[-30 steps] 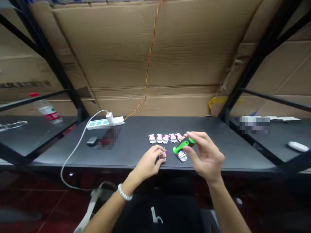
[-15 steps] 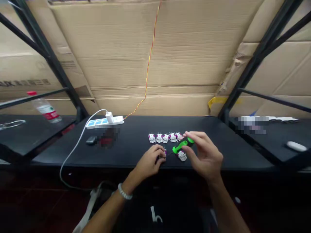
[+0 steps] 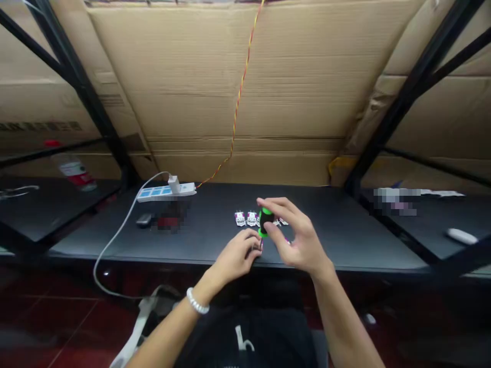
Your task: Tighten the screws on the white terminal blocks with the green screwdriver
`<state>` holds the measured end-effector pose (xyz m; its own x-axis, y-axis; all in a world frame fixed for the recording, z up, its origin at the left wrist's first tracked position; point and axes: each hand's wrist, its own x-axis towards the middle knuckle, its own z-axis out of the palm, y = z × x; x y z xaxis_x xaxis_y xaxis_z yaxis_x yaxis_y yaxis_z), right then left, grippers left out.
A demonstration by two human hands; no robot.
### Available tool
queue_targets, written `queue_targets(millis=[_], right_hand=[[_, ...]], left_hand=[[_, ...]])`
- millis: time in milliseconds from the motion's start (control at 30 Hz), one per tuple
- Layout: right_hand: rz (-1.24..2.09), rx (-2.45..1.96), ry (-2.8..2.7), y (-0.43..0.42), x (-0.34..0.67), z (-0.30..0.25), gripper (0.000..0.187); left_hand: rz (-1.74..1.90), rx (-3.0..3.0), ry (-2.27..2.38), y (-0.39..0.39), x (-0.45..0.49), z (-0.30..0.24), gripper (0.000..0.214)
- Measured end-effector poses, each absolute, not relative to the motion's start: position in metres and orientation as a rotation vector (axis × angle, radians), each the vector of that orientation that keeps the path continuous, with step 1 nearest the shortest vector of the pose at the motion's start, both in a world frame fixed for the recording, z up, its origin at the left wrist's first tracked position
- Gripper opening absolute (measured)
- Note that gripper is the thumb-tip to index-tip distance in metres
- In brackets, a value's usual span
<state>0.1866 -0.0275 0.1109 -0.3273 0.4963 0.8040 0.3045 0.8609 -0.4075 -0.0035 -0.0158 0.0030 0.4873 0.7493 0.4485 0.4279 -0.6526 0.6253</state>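
My right hand [image 3: 293, 232] grips a green-and-black screwdriver [image 3: 266, 221], held nearly upright with its shaft pointing down. The shaft ends at a small white-and-purple part, mostly covered by the fingers of my left hand [image 3: 240, 253], which pinch it against the black table [image 3: 207, 225]. Behind my hands runs a row of similar small white parts with purple sides; one such part [image 3: 240, 219] stands at its left end, with another white part [image 3: 251, 219] beside it. The right portion of that row is largely hidden by my right hand and the screwdriver.
A white power strip [image 3: 166, 191] with a plugged-in charger and cable lies at the back left. In front of it is a small dark object [image 3: 144, 220]. Black metal frame posts stand on both sides, with a plastic bottle [image 3: 76, 171] beyond the left one. Cardboard [image 3: 291, 92] lines the back.
My right hand has moved left, and the screwdriver has swung from slanted to nearly upright over the part in my left hand. My left hand has stayed in place.
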Motion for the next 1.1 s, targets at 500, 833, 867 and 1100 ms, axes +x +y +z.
queue_targets(millis=[500, 833, 867, 1100], right_hand=[[0.474, -0.659, -1.769, -0.012, 0.185, 0.094, 0.043], [0.467, -0.679, -1.812, -0.016, 0.193, 0.103, 0.035], [0.376, -0.721, -1.795, -0.016, 0.192, 0.103, 0.033], [0.517, -0.667, -1.868, -0.017, 0.194, 0.103, 0.045]], left_hand=[[0.998, 2.329, 0.955, -0.014, -0.003, -0.001, 0.011], [0.982, 2.325, 0.951, -0.015, -0.004, 0.000, 0.011], [0.977, 2.328, 0.951, -0.015, -0.004, 0.000, 0.011], [0.961, 2.304, 0.928, -0.014, -0.006, 0.004, 0.011]])
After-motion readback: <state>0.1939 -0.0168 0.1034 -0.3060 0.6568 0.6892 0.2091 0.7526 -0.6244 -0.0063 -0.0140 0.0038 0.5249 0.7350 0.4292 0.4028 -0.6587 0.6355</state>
